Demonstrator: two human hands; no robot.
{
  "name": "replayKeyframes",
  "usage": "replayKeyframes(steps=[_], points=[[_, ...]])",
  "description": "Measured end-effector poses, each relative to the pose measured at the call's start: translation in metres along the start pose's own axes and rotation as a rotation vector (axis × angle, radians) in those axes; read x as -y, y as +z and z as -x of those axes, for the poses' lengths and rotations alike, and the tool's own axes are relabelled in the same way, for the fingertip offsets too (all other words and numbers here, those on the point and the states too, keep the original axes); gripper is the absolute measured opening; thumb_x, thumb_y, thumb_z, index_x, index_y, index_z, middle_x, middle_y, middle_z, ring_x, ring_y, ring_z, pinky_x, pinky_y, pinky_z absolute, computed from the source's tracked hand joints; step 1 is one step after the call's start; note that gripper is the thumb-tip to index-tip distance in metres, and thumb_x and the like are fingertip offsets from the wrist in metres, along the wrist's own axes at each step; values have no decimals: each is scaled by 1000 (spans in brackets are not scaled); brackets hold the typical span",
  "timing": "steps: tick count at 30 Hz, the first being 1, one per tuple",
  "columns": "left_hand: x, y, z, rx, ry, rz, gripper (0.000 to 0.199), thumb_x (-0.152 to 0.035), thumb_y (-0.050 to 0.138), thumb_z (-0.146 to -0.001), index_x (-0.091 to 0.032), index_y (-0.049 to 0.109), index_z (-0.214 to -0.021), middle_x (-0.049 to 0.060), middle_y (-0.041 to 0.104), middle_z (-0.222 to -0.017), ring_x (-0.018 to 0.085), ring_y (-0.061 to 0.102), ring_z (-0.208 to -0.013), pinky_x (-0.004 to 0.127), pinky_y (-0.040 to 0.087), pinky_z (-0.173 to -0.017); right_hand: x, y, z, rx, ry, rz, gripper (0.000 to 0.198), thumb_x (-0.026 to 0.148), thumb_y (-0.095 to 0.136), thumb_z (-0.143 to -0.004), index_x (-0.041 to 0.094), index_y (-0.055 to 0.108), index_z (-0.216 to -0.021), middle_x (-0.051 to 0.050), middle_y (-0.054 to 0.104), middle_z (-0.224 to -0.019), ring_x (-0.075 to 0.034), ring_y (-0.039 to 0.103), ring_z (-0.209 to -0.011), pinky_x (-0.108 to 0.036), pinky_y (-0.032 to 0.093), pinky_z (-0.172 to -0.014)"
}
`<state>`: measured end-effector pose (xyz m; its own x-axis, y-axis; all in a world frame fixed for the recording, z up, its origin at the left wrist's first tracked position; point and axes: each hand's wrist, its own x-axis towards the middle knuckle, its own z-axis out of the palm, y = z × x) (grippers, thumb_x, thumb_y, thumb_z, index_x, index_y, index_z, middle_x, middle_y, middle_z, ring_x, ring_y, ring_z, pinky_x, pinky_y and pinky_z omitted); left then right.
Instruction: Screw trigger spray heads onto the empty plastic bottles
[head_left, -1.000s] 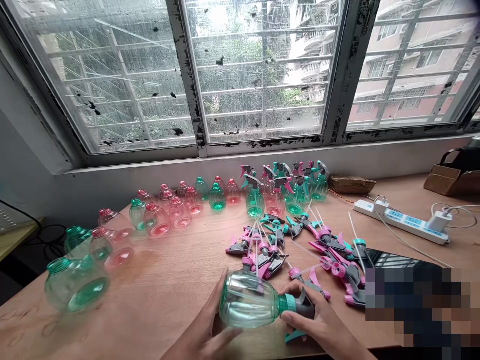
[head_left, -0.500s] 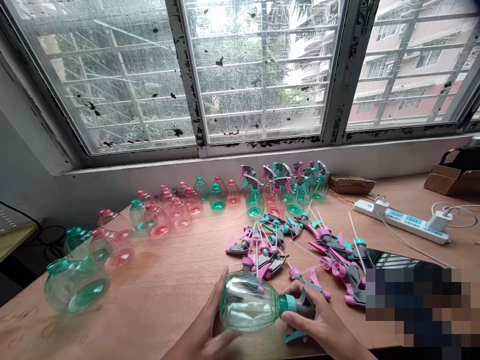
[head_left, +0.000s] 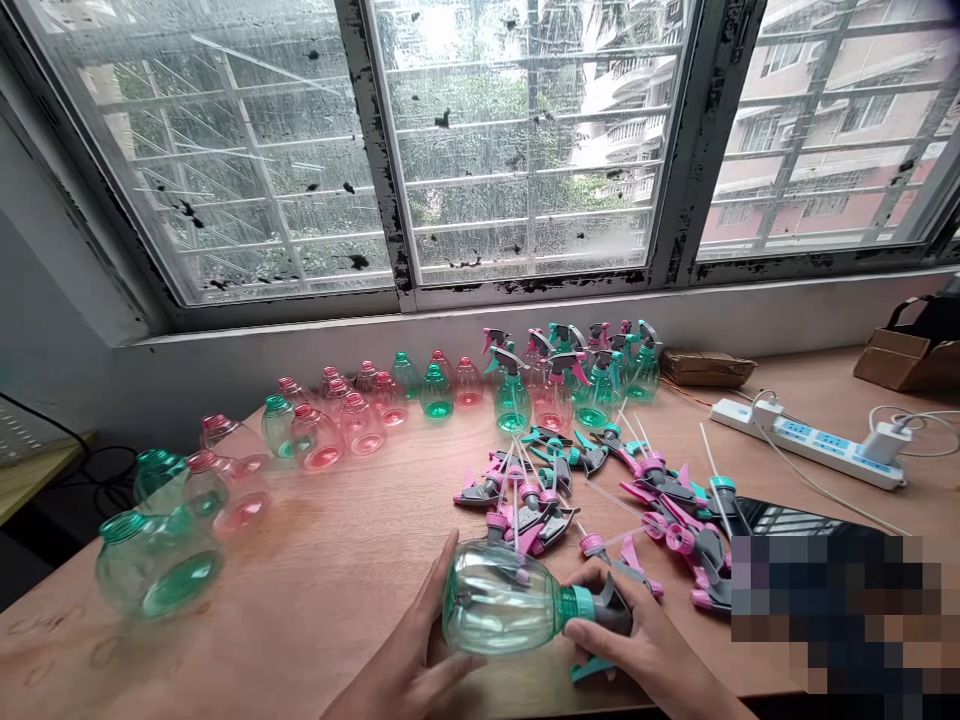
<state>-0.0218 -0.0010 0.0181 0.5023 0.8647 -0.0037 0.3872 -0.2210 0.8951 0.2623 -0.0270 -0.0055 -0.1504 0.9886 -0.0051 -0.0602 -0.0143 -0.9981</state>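
Note:
A clear green spray bottle lies on its side in the air above the table's front edge, its neck pointing right. My left hand is wrapped round the base end of the bottle. On the neck sits a teal and grey trigger sprayer head, its teal trigger hanging below. My right hand grips this head, thumb in front and fingers behind. Just beyond the bottle lies a heap of loose pink and grey sprayer heads with white tubes.
Pink and green bottles without heads line the left and back of the table. Several bottles with sprayer heads stand by the wall. At right are a white power strip, a brown package, a cardboard box and a dark flat panel.
The view has shifted slightly. Both hands keep their hold on the bottle and sprayer head, with barely any visible motion.

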Motion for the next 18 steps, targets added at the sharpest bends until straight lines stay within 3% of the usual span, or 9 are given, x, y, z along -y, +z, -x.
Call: replayKeyframes(steps=[3, 6, 10, 18], points=[[1, 0, -1, 15, 7, 41, 90, -36, 65, -92, -42, 2, -156, -7, 14, -169, 27, 16, -155, 42, 8, -127, 0, 0, 0, 4, 14, 16, 40, 50, 78, -77, 20, 61, -98, 4, 64, -68, -17, 65, -62, -21, 49, -49], [2, -1, -2, 42, -18, 91, 102, -43, 72, -86, -34, -1, -158, -2, 13, -170, 27, 11, -155, 43, 7, -127, 1, -1, 0, 14, 27, 31, 41, 50, 79, -77, 20, 60, -98, 4, 64, -71, -17, 65, -63, -20, 46, -45], [2, -1, -2, 45, -23, 59, 97, -48, 71, -85, -28, 11, -159, 2, 12, -170, 27, 10, -156, 42, 4, -128, 1, 0, 0, 7, 4, 28, 40, 50, 78, -77, 20, 61, -98, 5, 63, -69, -16, 64, -62, -21, 47, -47], [0, 1, 1, 26, 22, 59, 94, -38, 67, -91, -42, 0, -156, -4, 14, -169, 27, 14, -155, 44, 6, -127, 0, 0, -1, 15, -1, -7, 39, 48, 79, -78, 20, 61, -97, 5, 64, -70, -15, 65, -63, -21, 50, -52]])
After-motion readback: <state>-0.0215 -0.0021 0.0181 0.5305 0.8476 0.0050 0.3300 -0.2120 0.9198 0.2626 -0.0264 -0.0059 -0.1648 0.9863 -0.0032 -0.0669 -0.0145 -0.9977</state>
